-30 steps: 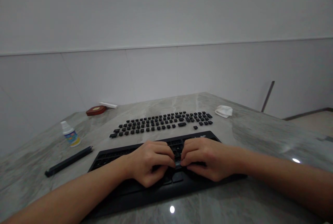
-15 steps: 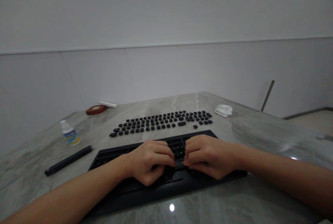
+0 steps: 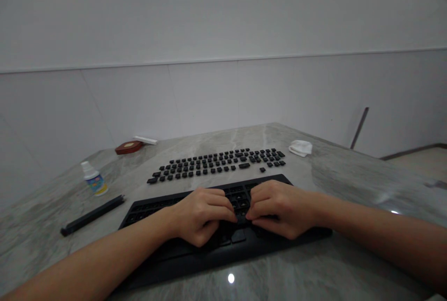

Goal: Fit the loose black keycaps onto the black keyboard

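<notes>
A black keyboard [image 3: 195, 263] lies in front of me, its upper rows showing bare sockets where keycaps are off. My left hand [image 3: 206, 217] rests over its middle, fingers curled and tips pressed down near the centre. Close beside it, my right hand [image 3: 275, 208] is also curled, with thumb and fingertips together at the keyboard's surface. A small dark piece seems to lie between the two sets of fingertips, but what they pinch is hidden. Loose black keycaps [image 3: 244, 166] are laid out in rows on the table beyond the keyboard.
A white spray bottle [image 3: 95, 180] with a coloured label and a long black bar [image 3: 92, 215] are at left. Farther back are a reddish-brown box [image 3: 128, 147] and a white strip [image 3: 145, 140]. A crumpled white cloth or tissue [image 3: 300, 148] lies right. The marble-patterned table [image 3: 349, 175] meets a wall.
Both hands stay nearly in place on the keyboard. The left fingertips have shifted very slightly to the right.
</notes>
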{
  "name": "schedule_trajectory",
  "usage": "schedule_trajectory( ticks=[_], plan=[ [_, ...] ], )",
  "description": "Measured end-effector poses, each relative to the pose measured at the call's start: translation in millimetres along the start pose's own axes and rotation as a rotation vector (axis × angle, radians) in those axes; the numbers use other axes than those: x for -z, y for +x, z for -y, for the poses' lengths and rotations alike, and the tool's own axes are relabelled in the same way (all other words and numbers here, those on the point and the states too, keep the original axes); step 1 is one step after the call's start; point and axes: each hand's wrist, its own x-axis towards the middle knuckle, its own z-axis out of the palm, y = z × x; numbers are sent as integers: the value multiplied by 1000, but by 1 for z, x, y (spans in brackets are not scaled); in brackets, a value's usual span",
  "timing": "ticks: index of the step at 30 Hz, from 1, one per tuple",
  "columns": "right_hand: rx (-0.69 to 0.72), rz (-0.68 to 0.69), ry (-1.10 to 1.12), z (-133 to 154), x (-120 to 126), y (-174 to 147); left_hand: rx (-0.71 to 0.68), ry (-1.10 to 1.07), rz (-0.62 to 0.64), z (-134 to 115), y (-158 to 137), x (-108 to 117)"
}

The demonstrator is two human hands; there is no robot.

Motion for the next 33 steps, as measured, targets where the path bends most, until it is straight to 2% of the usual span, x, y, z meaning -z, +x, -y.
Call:
schedule_trajectory(
  ticks=[9, 16, 33],
  plan=[
    [3, 1, -15, 0, 1, 0, -9, 43, -2, -1, 0, 1],
    [40, -9, -42, -2, 0, -1, -84, 149, 37, 0, -3, 2],
    [62, -13, -73, 0, 2, 1, -83, 131, 6, 0, -2, 1]
  ],
)
